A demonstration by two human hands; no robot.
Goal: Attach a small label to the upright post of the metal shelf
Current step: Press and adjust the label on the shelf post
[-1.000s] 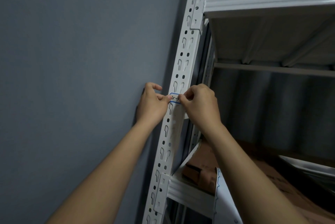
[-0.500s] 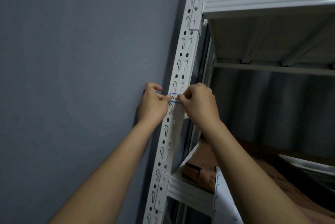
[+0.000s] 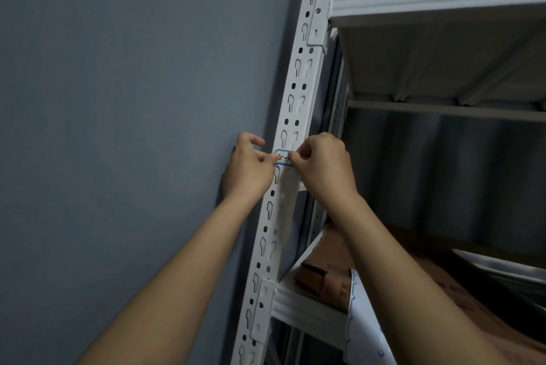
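Label point(image 3: 282, 157), long axis horizontal across upright post point(image 3: 298, 89); left hand point(image 3: 249, 171) and right hand point(image 3: 323, 168) fingers pinch its ends; grey wall point(image 3: 118, 98) alongside.

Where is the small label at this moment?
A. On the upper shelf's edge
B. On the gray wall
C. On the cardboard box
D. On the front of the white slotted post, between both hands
D: the blue-bordered label lies across the white slotted post, with the left hand and right hand pinching its ends.
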